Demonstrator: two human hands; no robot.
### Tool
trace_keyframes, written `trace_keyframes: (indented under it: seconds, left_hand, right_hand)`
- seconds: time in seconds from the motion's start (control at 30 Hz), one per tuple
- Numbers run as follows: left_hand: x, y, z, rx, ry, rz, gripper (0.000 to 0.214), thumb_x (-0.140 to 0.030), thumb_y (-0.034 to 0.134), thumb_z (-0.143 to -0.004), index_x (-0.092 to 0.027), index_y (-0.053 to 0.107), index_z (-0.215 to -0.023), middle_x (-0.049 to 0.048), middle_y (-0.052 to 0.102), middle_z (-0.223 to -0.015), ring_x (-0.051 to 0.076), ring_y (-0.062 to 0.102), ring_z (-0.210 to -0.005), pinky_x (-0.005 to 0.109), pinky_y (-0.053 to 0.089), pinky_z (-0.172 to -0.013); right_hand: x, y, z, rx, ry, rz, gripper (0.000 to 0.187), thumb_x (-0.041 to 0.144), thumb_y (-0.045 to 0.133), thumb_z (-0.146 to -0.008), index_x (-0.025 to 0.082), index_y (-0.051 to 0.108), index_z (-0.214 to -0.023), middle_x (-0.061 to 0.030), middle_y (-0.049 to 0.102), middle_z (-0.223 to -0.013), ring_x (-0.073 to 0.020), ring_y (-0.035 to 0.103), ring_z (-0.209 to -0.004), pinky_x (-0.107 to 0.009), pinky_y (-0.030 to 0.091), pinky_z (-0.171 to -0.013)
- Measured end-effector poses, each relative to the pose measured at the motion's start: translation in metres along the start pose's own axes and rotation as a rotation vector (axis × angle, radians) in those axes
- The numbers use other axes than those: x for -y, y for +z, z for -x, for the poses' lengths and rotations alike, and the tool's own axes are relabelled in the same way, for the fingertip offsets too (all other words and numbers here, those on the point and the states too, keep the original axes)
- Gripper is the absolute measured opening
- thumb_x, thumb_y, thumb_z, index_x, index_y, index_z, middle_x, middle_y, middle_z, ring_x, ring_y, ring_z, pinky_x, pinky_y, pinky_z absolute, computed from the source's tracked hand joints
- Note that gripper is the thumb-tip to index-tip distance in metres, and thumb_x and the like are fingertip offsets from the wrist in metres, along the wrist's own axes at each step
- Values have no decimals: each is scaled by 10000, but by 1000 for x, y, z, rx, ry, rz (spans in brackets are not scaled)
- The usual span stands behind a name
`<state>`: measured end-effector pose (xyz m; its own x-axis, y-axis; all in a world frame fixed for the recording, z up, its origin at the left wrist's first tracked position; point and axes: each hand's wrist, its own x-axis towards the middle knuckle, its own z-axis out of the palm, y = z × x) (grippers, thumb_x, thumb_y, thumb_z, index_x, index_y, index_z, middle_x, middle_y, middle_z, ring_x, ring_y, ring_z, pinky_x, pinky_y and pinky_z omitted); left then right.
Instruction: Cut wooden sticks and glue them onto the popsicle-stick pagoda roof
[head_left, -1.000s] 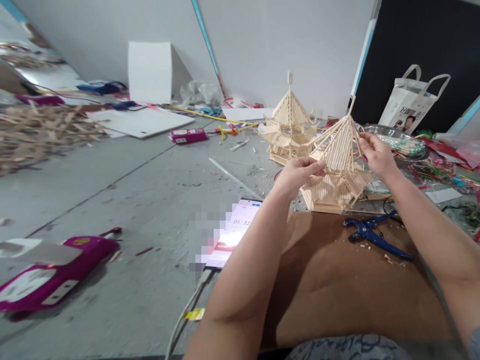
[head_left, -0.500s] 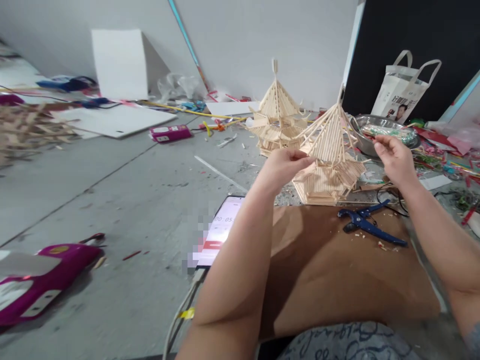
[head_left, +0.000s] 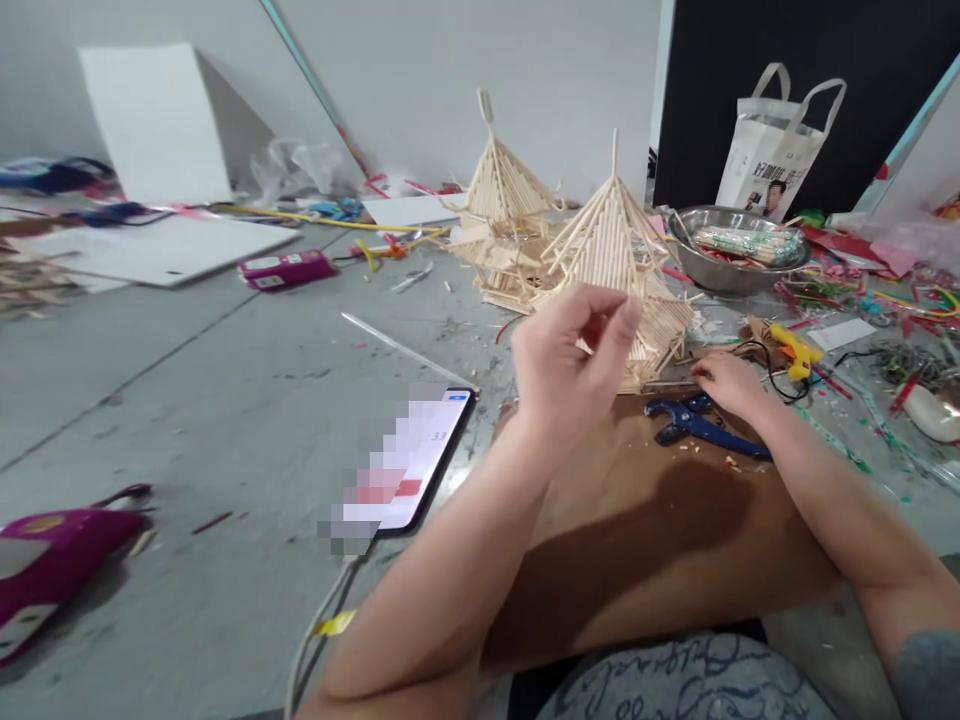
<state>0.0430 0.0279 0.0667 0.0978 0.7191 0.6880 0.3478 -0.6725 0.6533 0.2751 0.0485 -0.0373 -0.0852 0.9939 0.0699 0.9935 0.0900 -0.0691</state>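
My left hand [head_left: 570,350] is raised in front of the nearer stick pagoda model [head_left: 600,240]. Its thumb and fingers are pinched together; anything between them is too small to make out. My right hand [head_left: 731,382] is low beside the model's base, just above the blue pliers-like cutter [head_left: 709,428] on the brown board [head_left: 637,560]. Those fingers are curled together, and what they grip, if anything, is hidden. Behind the nearer model stands a second stick pagoda [head_left: 502,190], partly covered by it.
A metal bowl [head_left: 739,270] with wrapped sticks stands at the back right, by a white bag [head_left: 780,150]. A yellow glue gun [head_left: 795,352] lies right of my right hand. A phone [head_left: 420,470] with a cable lies left of the board. Scraps litter the right.
My right hand has come down and inward from near the bowl to the floor beside the cutter. My left hand has turned, staying raised before the model. The view has shifted right.
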Motion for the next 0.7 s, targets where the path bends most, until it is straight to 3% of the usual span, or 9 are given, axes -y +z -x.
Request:
trace_keyframes:
  seconds: [0.07, 0.2, 0.27, 0.37, 0.47, 0.6, 0.7]
  left_hand:
    - [0, 10, 13, 116, 65, -41, 248, -341, 453, -836, -171, 570, -698, -12, 533, -565, 72, 440, -511, 213, 369, -518]
    - [18, 33, 42, 487, 280, -24, 248, -316, 441, -839, -164, 572, -692, 20, 572, -607, 89, 489, -542, 213, 383, -525]
    - [32, 44, 54, 584, 264, -70, 235, -288, 418, -852, -160, 590, -756, 39, 606, -668, 102, 529, -584, 219, 409, -561]
    - [55, 55, 67, 636, 174, -135, 232, -294, 406, -860, -168, 595, -817, 52, 636, -748, 122, 579, -664, 230, 448, -631]
    - [73, 61, 76, 651, 209, -169, 251, -288, 388, -868, -162, 598, -813, 62, 642, -758, 134, 600, -684, 240, 464, -647]
    - [84, 64, 85, 650, 298, -210, 264, -272, 371, -870, -157, 600, -807, 70, 647, -754, 149, 613, -693, 251, 476, -630]
    - [88, 66, 86, 643, 274, -229, 259, -263, 370, -868, -162, 603, -821, 70, 645, -765, 146, 613, -694, 249, 484, -631]
  right_hand:
    - [-1, 1, -4, 29, -1, 60, 288, 258, 429, -838, 189, 671, -979, -71, 674, -1005, -209, 593, -953, -292, 413, -833]
    - [-11, 4, -8, 31, 11, 95, 345, 259, 368, -868, 174, 651, -1046, -93, 658, -1059, -219, 575, -1006, -308, 389, -872]
    - [-14, 6, -9, 31, 20, 110, 372, 248, 343, -874, 159, 626, -1099, -103, 645, -1090, -225, 567, -1023, -320, 386, -879]
    - [-16, 5, -11, 27, 39, 129, 389, 248, 333, -872, 145, 614, -1120, -109, 642, -1096, -240, 572, -1010, -333, 395, -863]
    - [-22, -4, -15, 0, 76, 136, 384, 274, 331, -871, 163, 639, -1071, -106, 660, -1050, -243, 586, -978, -338, 412, -834]
    - [-40, -21, -28, -65, 184, 104, 352, 292, 359, -857, 198, 650, -1033, -83, 675, -1015, -222, 596, -959, -328, 413, -842]
    - [-50, -25, -45, -22, 226, 101, 346, 278, 372, -849, 214, 643, -1055, -73, 656, -1073, -223, 578, -1008, -331, 403, -864]
